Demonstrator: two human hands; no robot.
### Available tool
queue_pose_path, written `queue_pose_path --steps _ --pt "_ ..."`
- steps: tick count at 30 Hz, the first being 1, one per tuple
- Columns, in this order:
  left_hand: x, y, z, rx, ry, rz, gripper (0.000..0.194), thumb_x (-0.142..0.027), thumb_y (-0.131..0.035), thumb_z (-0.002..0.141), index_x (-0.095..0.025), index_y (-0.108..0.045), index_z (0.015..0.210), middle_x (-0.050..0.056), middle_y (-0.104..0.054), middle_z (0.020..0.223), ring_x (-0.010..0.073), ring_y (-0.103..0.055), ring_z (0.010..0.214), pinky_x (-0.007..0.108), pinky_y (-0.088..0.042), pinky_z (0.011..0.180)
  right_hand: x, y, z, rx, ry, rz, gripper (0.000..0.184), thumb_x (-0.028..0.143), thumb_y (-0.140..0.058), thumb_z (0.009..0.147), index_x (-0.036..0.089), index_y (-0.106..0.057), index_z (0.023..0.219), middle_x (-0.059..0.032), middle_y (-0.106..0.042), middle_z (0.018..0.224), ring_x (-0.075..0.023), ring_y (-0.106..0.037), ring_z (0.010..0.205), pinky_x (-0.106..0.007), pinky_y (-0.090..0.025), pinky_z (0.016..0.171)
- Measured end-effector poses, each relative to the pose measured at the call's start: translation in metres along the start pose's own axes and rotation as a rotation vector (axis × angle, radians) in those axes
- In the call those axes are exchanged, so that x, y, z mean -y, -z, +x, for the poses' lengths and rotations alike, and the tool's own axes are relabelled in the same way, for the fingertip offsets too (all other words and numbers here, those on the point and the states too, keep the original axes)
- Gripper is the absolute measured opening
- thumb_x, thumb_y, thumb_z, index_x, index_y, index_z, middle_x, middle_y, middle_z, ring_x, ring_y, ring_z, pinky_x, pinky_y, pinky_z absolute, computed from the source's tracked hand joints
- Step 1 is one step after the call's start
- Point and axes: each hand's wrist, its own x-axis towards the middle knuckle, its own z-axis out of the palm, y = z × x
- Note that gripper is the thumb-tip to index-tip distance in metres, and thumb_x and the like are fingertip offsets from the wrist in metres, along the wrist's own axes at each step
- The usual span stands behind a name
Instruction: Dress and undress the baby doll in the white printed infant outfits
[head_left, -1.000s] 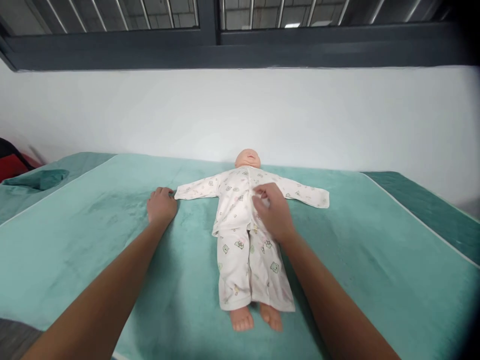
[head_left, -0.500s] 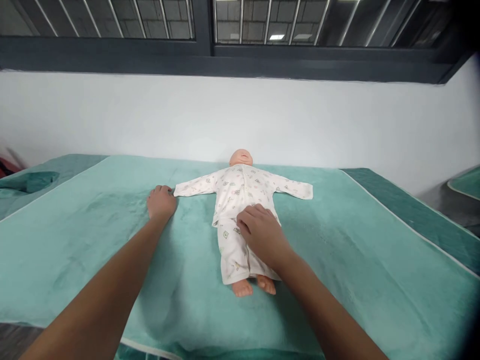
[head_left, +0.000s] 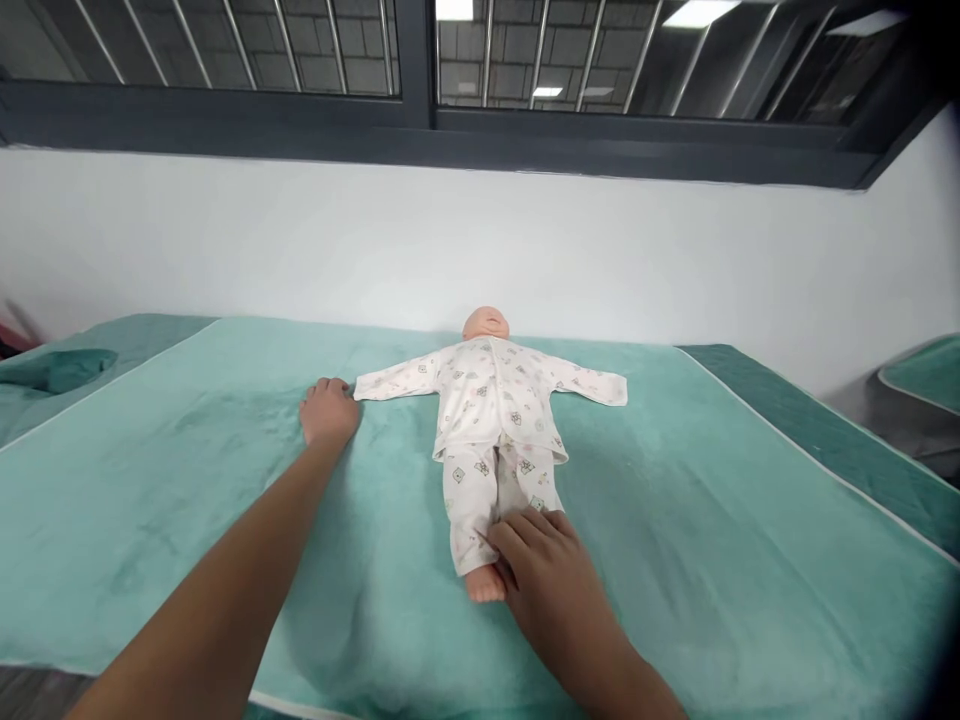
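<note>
A baby doll (head_left: 486, 322) lies on its back with its arms stretched out, in a white patterned long-sleeved top (head_left: 495, 395) and matching trousers (head_left: 472, 500). My left hand (head_left: 328, 408) rests on the green cover at the end of the doll's left-side sleeve (head_left: 397, 380), touching or almost touching the cuff. Its fingers are loosely bent and hold nothing that I can see. Over the lower right-side trouser leg is my right hand (head_left: 551, 570), fingers curled round the leg and hiding its hem and that foot. The other bare foot (head_left: 485, 584) shows beside my thumb.
A pale green plush cover (head_left: 697, 520) with white piping spreads under the doll. Behind its head rises a white wall (head_left: 300, 240), below a dark-framed window (head_left: 480, 145) with metal bars. Bunched green fabric (head_left: 56, 370) lies at the far left.
My right hand has slid from the doll's waist down to the lower trouser leg, uncovering the top's hem. My left hand stays by the sleeve cuff. The view has tilted slightly up.
</note>
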Motion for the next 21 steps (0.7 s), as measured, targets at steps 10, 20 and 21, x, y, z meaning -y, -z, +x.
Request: queue_pose_path --steps 10,20,21 --pt "0.0 -0.002 0.002 0.002 0.002 0.0 0.033 -0.017 -0.043 0.086 -0.016 -0.066 0.109 0.016 -0.061 0.121 0.0352 -0.053 0.113 0.048 -0.045 0.088 0.017 0.028 -0.031 -0.152 0.104 0.178 0.022 0.005 -0.053 0.083 0.021 -0.056 0.097 -0.0041 -0.063 0.093 -0.0186 -0.059 0.085 -0.033 -0.046 0.075" --pt "0.005 0.002 -0.003 -0.002 -0.015 -0.059 0.034 -0.015 -0.044 0.085 -0.016 -0.065 0.111 0.017 -0.062 0.121 0.0352 -0.054 0.114 0.048 -0.044 0.09 -0.041 -0.002 -0.054 -0.19 -0.343 0.105 0.024 0.017 -0.055 0.087 0.024 -0.057 0.11 -0.007 -0.062 0.109 -0.0228 -0.061 0.096 -0.037 -0.052 0.078" --pt "0.006 0.003 -0.004 -0.003 -0.02 -0.066 0.035 -0.014 -0.043 0.084 -0.015 -0.065 0.112 0.016 -0.062 0.121 0.0346 -0.054 0.113 0.047 -0.044 0.09 -0.039 -0.003 -0.051 -0.216 -0.317 0.136 0.019 0.017 -0.054 0.088 0.023 -0.058 0.105 -0.0058 -0.063 0.102 -0.0216 -0.061 0.091 -0.035 -0.052 0.075"
